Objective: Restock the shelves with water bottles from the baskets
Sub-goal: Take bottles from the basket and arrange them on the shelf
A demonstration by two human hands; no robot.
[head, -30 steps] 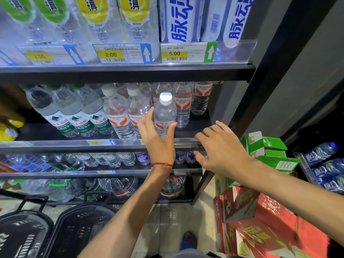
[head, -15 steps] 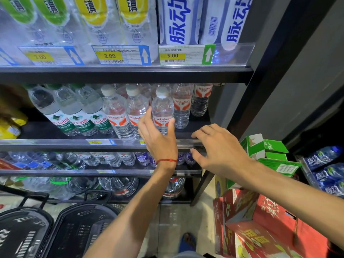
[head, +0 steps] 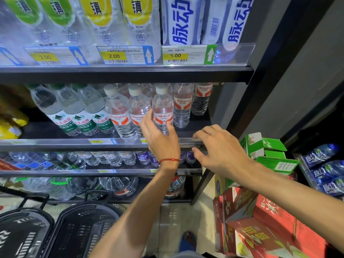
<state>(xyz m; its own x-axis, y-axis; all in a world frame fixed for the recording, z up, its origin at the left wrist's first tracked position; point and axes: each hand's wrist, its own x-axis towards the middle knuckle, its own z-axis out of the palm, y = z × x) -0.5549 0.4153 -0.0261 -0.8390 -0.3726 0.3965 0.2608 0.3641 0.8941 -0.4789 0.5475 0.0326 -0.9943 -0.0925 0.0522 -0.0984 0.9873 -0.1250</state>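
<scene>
One upright bottle (head: 162,108) gripped low by left hand (head: 160,141).

Uneven cool white store light, strongest on the top shelf bottles (head: 104,19), which are near blown out. Glare streaks run along the clear price strip (head: 232,53), and the leftmost price tag (head: 45,57) is washed out and blurred. The middle shelf (head: 55,144) sits in shadow from the board above, back rows dim. Lower shelves are darker, detail muddy. The water bottle (head: 162,108) in the left hand (head: 160,140) is sharp, with small highlights. The black baskets (head: 80,229) are soft, almost no detail. The right side drops into deep shadow around the blue bottles (head: 322,171). The red cartons (head: 270,220) are oversaturated and smeared. Fisheye bend: shelf edges bow, the black upright (head: 278,62) leans.
</scene>
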